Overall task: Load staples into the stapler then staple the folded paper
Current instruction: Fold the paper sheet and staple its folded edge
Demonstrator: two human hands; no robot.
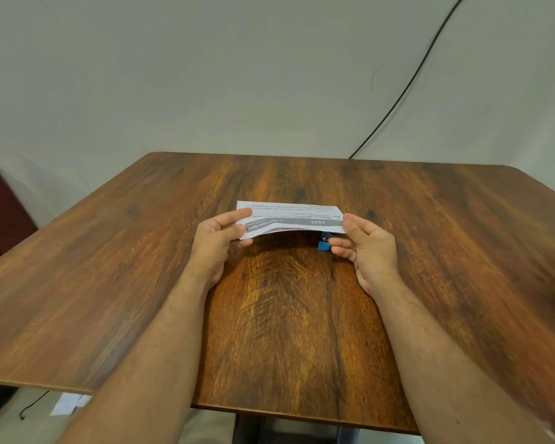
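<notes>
A folded white paper point(290, 219) with a grey printed band is held just above the middle of the wooden table point(141, 267). My left hand point(217, 243) pinches its left end between thumb and fingers. My right hand point(367, 248) holds the right end, thumb on top and fingers curled below. A small blue stapler point(323, 243) peeks out under the paper's right end, next to my right fingertips. Most of the stapler is hidden by the paper and my hand. No loose staples are visible.
A black cable point(407, 88) runs down the wall behind the table's far right edge. A dark red seat point(0, 213) stands at the left. A scrap of white paper point(66, 403) lies on the floor below the near left edge.
</notes>
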